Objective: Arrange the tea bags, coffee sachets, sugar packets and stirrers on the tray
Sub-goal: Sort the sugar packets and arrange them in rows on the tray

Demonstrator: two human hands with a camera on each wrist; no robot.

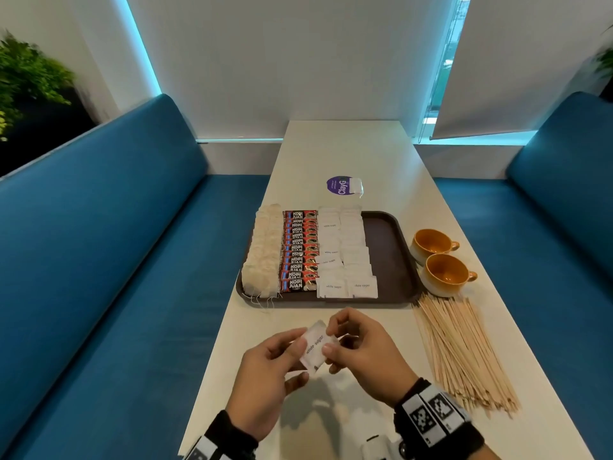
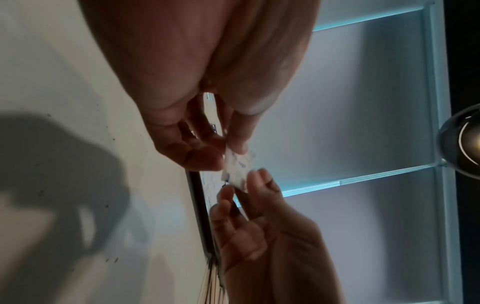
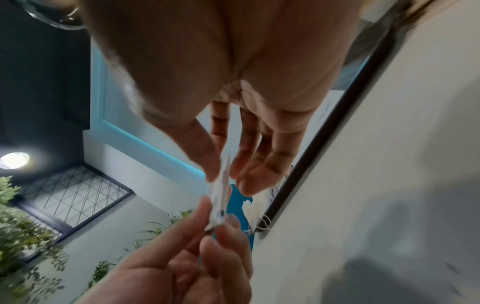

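Both hands hold one white sugar packet (image 1: pixel 314 347) in the air above the table (image 1: pixel 345 151), just short of the brown tray (image 1: pixel 386 247): the left hand (image 1: pixel 265 376) pinches its lower end, the right hand (image 1: pixel 361 346) pinches its upper edge between thumb and fingertips (image 3: pixel 235 170). On the tray lie rows of tea bags (image 1: pixel 262 254), coffee sachets (image 1: pixel 298 250) and sugar packets (image 1: pixel 345 257), while the wooden stirrers (image 1: pixel 461 350) lie fanned on the table beside two orange cups (image 1: pixel 438 260). The packet looks light, thin and limp, its paper likely to crease or tear; a gentle pinch at the sealed edges should serve best.
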